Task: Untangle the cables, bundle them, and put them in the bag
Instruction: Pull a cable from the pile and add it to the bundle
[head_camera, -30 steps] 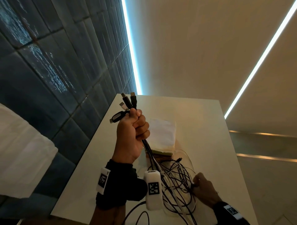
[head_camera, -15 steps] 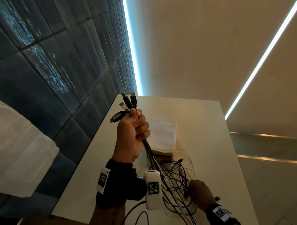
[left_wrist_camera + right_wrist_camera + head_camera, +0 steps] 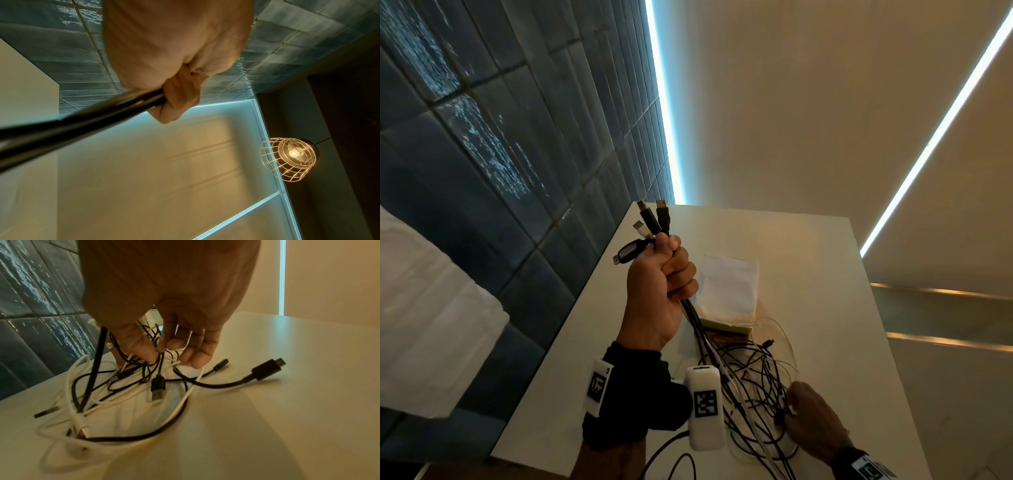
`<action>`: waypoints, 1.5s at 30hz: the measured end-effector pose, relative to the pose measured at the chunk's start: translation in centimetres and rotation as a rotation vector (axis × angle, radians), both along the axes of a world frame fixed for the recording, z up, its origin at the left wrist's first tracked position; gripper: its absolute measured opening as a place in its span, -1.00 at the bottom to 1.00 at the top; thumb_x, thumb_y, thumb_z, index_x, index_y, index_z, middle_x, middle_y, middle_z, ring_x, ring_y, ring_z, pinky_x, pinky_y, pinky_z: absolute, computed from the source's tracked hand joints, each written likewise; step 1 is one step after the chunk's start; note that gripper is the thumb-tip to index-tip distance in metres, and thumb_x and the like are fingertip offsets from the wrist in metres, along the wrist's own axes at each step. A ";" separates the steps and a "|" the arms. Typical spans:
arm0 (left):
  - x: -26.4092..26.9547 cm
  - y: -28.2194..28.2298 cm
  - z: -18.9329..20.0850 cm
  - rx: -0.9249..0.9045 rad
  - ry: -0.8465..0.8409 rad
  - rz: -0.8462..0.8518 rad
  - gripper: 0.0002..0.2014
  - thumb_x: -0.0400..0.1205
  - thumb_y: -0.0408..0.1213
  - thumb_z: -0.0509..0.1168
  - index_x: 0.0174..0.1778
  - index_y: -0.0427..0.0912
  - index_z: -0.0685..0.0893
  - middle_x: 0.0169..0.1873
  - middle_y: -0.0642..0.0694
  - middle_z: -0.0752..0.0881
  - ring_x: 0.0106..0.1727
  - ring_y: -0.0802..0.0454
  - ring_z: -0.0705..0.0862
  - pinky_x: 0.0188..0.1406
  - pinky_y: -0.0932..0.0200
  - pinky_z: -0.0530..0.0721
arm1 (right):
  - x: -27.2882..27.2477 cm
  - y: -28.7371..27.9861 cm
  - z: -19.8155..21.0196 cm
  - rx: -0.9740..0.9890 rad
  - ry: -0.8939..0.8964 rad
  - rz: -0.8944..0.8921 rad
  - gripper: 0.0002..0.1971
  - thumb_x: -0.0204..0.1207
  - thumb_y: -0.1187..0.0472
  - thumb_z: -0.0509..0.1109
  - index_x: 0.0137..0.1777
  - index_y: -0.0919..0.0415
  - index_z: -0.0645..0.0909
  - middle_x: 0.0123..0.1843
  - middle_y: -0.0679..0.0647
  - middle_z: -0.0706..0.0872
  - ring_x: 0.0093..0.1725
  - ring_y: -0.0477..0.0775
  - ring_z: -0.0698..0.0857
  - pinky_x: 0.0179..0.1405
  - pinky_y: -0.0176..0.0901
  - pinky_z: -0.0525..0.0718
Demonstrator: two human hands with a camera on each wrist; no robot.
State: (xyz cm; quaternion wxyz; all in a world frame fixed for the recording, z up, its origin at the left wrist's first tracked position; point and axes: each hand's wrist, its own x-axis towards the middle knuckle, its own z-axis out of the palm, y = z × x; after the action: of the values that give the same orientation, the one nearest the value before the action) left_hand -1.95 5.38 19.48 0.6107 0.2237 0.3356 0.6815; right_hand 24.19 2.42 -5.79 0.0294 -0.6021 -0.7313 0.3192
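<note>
left hand (image 3: 659, 294) fisted round cables (image 3: 750, 383), right hand (image 3: 813, 419) pinching one, over white table (image 3: 825, 274) beside dark tiled wall (image 3: 500, 154)

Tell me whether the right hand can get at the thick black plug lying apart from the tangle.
Probably yes: the plug lies on bare table beside the right hand, nothing covering it.

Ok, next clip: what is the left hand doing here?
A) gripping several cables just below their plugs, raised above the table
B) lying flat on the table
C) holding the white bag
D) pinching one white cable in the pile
A: the left hand is fisted round a bunch of cables, with the plugs sticking up above the fist.
</note>
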 end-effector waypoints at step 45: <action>5.1 0.0 -2.0 -0.216 0.555 -0.106 -0.78 0.72 -0.15 0.25 -0.12 -0.23 0.55 -0.60 0.03 0.41 -0.67 0.20 0.30 -0.70 0.30 0.29 | -8.5 4.7 20.7 0.085 1.261 -0.086 -0.79 0.56 0.24 0.36 0.07 0.39 0.51 -0.27 0.45 0.59 -0.53 0.11 0.45 -0.67 -0.19 0.45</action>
State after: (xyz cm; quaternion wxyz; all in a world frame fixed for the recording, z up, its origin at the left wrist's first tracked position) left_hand 3.10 5.41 17.49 0.5505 0.3526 0.5479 0.5219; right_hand 15.66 7.12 14.92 0.4913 -0.3253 -0.5605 0.5820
